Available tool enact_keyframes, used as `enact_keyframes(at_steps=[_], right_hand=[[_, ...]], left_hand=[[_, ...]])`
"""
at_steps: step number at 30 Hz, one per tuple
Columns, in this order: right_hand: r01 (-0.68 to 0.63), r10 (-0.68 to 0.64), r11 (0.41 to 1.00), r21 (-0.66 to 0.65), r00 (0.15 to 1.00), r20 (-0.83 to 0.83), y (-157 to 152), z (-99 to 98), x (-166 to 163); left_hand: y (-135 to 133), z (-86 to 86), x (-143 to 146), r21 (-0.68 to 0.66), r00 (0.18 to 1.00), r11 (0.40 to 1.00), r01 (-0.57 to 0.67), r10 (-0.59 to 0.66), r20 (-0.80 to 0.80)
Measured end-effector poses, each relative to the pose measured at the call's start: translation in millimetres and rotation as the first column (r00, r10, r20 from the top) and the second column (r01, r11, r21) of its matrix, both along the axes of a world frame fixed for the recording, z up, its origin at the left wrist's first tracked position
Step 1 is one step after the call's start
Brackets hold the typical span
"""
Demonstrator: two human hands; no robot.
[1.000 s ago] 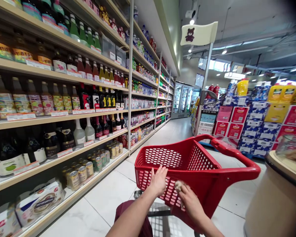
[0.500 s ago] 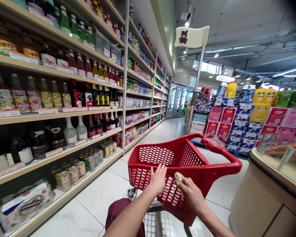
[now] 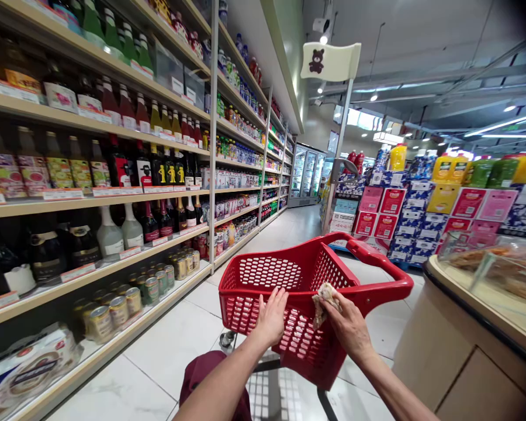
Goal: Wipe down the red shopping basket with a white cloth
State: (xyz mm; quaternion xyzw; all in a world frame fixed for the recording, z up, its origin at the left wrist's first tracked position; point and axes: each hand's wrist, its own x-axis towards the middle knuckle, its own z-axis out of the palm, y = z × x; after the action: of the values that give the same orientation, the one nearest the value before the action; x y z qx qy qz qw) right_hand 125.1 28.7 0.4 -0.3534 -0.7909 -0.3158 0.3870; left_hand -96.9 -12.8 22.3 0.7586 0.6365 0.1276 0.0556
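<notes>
A red plastic shopping cart (image 3: 298,345) stands before me, its perforated basket showing nothing inside and its handle (image 3: 383,266) at the right. My left hand (image 3: 272,318) lies with fingers outstretched against the near side wall, close to the rim. A crumpled, stained pale cloth (image 3: 325,301) is gripped in my right hand (image 3: 346,327), near the rim toward the handle end. Part of the cloth hangs down over the side wall. The right hand's fingers are wrapped round it.
Shelves (image 3: 170,202) of bottles and cans run along the left. A rounded display counter (image 3: 460,345) stands close on the right. Stacked drink cartons (image 3: 414,228) are behind the cart, with a flag pole (image 3: 338,146) beside them. White floor tiles (image 3: 158,351) lie between.
My right hand has lifted the cloth up the cart's side to the rim. The left hand stays against the side wall. The view has shifted slightly right.
</notes>
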Motion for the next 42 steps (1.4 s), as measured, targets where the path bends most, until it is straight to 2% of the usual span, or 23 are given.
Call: enact_keyframes(at_steps=[3,7,9,11,13,14,16,17,18,20,21,22,24,25,26,27,29,31,32,34,39,40,42], right_hand=[[-0.023,0.024,0.999,-0.041,0.999,0.028,4,6.3,-1],[-0.085,0.081,0.989,-0.120,0.996,-0.032,-1,-4.4,1],[-0.116,0.094,0.986,-0.123,0.981,-0.171,-7,-6.0,-3],[-0.182,0.138,0.975,-0.126,0.945,-0.298,-14,-0.9,-14],[-0.287,0.218,0.948,-0.137,0.901,-0.375,-23,7.3,-27],[-0.321,0.236,0.936,-0.146,0.878,-0.417,-27,10.6,-32],[-0.295,0.175,0.943,-0.156,0.836,-0.521,-30,11.7,-37],[-0.250,0.123,0.956,-0.152,0.816,-0.565,-29,8.7,-37],[-0.196,0.072,0.969,-0.151,0.806,-0.587,-26,3.4,-36],[-0.187,0.105,0.977,-0.102,0.839,-0.534,-21,-11.3,-36],[-0.223,0.159,0.971,-0.084,0.867,-0.472,-21,-18.8,-36],[-0.269,0.214,0.959,-0.086,0.891,-0.400,-23,-25.2,-37],[-0.326,0.276,0.933,-0.150,0.920,-0.280,-32,-30.7,-35],[-0.335,0.287,0.924,-0.185,0.926,-0.243,-35,-28.5,-32],[-0.333,0.286,0.919,-0.212,0.932,-0.222,-35,-22.4,-27],[-0.322,0.276,0.922,-0.216,0.937,-0.216,-31,-12.7,-20],[-0.250,0.207,0.955,-0.161,0.947,-0.245,-12,14.9,1],[-0.095,0.069,0.993,-0.075,0.953,-0.295,15,41.7,24],[-0.016,0.001,0.999,-0.046,0.953,-0.304,29,49.5,33],[0.058,-0.062,0.998,-0.025,0.967,-0.247,49,45.8,40],[-0.132,0.141,0.981,-0.140,0.988,0.063,56,-30.6,20],[-0.122,0.128,0.981,-0.150,0.991,0.032,56,-35.8,21],[-0.060,0.050,0.995,-0.079,0.991,-0.126,62,-21.9,35]], left_hand=[[2,-1.1,0,0.017,1.000,1.000,-0.003,0.003,-0.018],[1,3.4,1,0.009,1.000,1.000,-0.006,0.006,0.018],[-2,7.4,8,0.048,0.992,0.999,-0.005,-0.001,0.124],[-8,11.2,20,0.131,0.928,0.991,0.011,-0.059,0.368],[-15,13.9,37,0.185,0.700,0.982,0.050,-0.166,0.695],[-18,14.5,47,0.168,0.503,0.980,0.104,-0.197,0.842],[-19,14.3,66,0.090,0.099,0.987,0.130,-0.103,0.990],[-18,13.9,75,0.042,-0.030,0.989,0.145,-0.038,0.999],[-14,13.5,82,0.004,-0.129,0.991,0.134,0.014,0.992],[-7,14.8,90,-0.085,-0.291,0.990,0.110,0.114,0.950],[-6,16.7,92,-0.173,-0.299,0.977,0.125,0.203,0.932],[-5,19.6,92,-0.276,-0.224,0.948,0.157,0.307,0.925],[-8,26.9,88,-0.312,-0.155,0.927,0.207,0.346,0.925],[-8,30.7,83,-0.329,-0.076,0.913,0.241,0.356,0.931],[-7,34.3,75,-0.313,0.188,0.929,0.195,0.278,0.942],[-3,37.3,66,-0.298,0.279,0.936,0.186,0.240,0.930],[12,40.9,45,-0.258,0.378,0.948,0.184,0.174,0.909],[30,39.5,25,-0.211,0.517,0.973,0.089,0.136,0.845],[38,36.5,17,-0.155,0.784,0.988,-0.027,0.117,0.610],[50,27.0,5,-0.115,0.876,0.990,-0.085,0.129,0.466],[62,3.0,-1,-0.068,0.923,0.991,-0.117,0.133,0.362],[63,1.1,-1,-0.062,0.926,0.991,-0.119,0.134,0.354],[65,0.2,-2,-0.046,0.929,0.992,-0.117,0.126,0.347]])
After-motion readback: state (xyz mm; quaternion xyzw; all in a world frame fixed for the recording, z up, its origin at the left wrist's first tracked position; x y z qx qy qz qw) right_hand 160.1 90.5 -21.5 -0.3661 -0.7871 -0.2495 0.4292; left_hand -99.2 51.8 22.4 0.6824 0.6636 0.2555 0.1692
